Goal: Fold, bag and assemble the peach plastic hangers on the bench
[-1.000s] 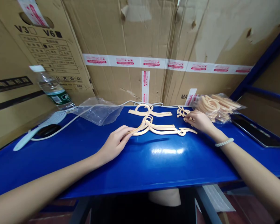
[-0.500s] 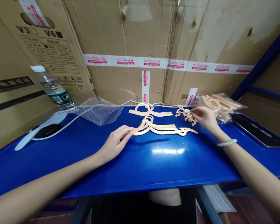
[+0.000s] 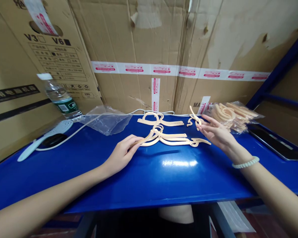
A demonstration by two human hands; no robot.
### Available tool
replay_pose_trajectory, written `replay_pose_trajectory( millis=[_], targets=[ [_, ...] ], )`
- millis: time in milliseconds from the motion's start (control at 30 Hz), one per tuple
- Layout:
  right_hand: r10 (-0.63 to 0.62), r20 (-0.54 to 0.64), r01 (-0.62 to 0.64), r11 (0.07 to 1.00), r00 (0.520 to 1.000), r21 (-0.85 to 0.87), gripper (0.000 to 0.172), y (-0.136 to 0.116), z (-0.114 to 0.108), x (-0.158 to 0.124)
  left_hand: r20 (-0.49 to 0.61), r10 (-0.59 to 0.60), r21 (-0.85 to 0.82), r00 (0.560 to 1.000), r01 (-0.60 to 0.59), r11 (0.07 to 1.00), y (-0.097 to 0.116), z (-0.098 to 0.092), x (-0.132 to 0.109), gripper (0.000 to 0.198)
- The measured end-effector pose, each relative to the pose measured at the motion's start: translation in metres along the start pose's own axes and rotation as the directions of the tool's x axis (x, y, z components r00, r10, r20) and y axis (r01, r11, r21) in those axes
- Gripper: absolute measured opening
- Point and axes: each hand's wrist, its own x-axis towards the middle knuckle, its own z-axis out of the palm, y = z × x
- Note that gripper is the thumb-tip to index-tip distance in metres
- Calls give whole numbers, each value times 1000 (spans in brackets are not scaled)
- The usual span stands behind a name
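My left hand (image 3: 123, 152) is closed on the end of a beige plastic hanger arm (image 3: 148, 137), tilted up off the table, its loop over other pieces. Beneath and beside it lie several curved hanger arms (image 3: 175, 142), with a hook (image 3: 194, 142) near their right end. Another pair of arms (image 3: 172, 123) lies farther back. My right hand (image 3: 220, 135) pinches a slim beige hanger hook (image 3: 195, 116) between thumb and fingers, raised above a few small hooks (image 3: 189, 122) partly hidden behind it.
A clear bag of beige pieces (image 3: 234, 115) lies at the back right, beside a black phone (image 3: 275, 142). At the left are a water bottle (image 3: 63, 102), a light blue hairbrush (image 3: 37, 143), a flat plastic bag (image 3: 109, 122) and a white cable (image 3: 76, 131). Cardboard (image 3: 129, 86) walls the blue table (image 3: 129, 185).
My right hand has lifted a hook from the small pile and turned, its fingers spreading more. My left hand stays in place on the hanger arm. The view has shifted slightly.
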Motion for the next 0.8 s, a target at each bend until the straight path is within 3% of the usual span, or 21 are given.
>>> replay_pose_trajectory(
  millis=[67,233,400,533,800],
  targets=[
    [93,81,-97,994,992,47,59,3,7,-4,4,8,1,1000,-8,1000,0,0,0,26],
    [146,229,-154,988,962,17,32,9,22,-16,4,27,12,1000,-27,1000,0,0,0,25],
    [139,227,-129,990,964,-58,35,9,30,-22,-7,50,20,999,-50,999,-1,0,-1,26],
    [165,299,-135,984,940,-119,32,8,32,-23,-7,58,26,998,-58,998,0,0,-1,26],
    [268,391,-258,963,881,-78,33,4,34,-26,15,127,42,992,-127,991,-1,1,-5,30]
  ],
)
